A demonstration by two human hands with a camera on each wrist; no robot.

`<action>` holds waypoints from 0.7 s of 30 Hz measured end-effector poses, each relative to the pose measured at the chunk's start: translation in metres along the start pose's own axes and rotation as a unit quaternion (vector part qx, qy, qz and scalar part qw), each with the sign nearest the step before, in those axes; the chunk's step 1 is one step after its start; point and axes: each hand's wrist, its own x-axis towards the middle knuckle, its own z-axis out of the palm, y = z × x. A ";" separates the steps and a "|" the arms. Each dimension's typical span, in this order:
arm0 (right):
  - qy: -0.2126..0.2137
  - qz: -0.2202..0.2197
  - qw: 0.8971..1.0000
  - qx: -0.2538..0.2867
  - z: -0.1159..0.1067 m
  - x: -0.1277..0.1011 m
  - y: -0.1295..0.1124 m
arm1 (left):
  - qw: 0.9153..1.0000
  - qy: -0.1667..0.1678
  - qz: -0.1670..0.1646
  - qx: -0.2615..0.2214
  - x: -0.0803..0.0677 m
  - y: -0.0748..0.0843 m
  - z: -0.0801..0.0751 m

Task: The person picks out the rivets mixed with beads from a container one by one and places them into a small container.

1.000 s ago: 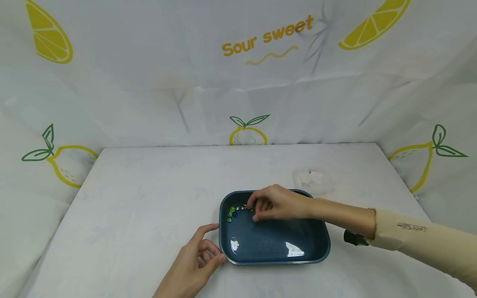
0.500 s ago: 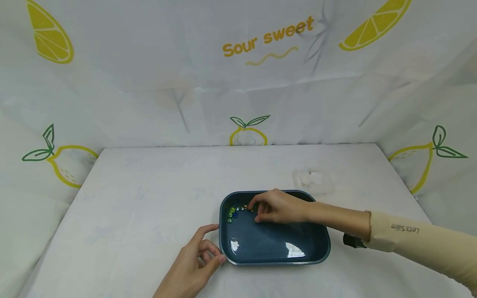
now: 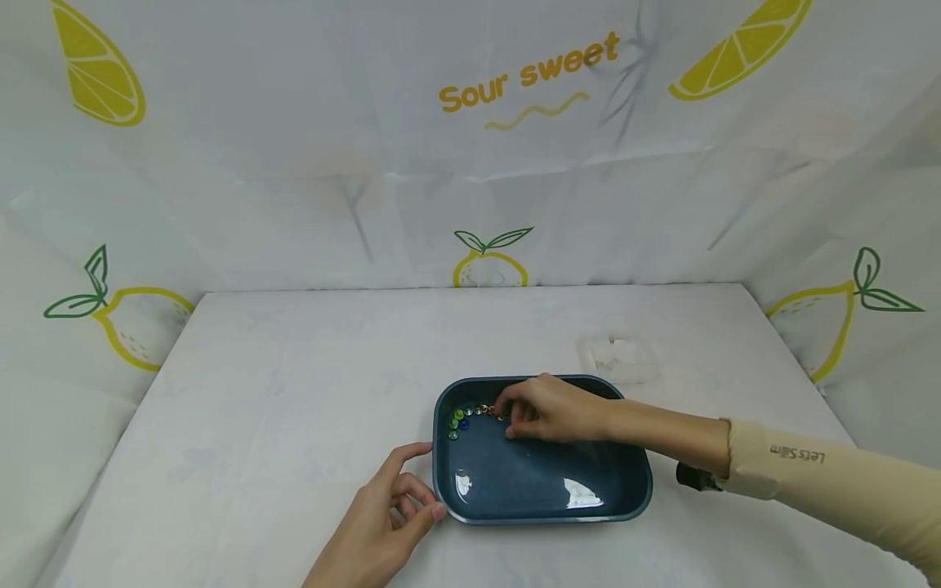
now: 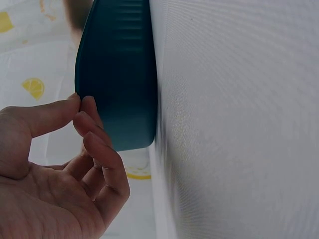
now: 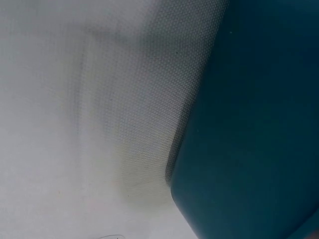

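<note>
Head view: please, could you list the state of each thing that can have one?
Tray: upright on the table, uncovered.
Small shiny beads: in a bent row at the tray's far left, partly hidden by the right hand.
Left hand: fingertips touching the tray's left end.
Right hand: fingers bent at the beads; whether one is held, cannot tell.
Clear item: lying beyond the tray; open or closed, unclear.

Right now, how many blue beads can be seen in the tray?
1: the blue bead lies toward the far left corner of the tray, beside some green beads. More may be hidden by the right hand.
</note>
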 end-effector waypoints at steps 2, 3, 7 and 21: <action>0.001 -0.003 1.000 -0.009 0.000 0.000 0.000 | 1.000 0.000 0.002 0.000 0.000 0.000 0.000; 0.001 -0.004 1.000 -0.014 0.000 0.001 -0.001 | 1.000 0.000 0.004 0.000 0.000 0.000 0.000; 0.005 -0.010 0.999 -0.033 0.001 0.001 -0.002 | 1.000 0.001 0.009 0.002 -0.001 0.000 -0.001; 0.023 -0.016 0.999 -0.042 0.001 -0.006 -0.003 | 1.000 0.006 0.016 0.007 -0.001 0.000 0.000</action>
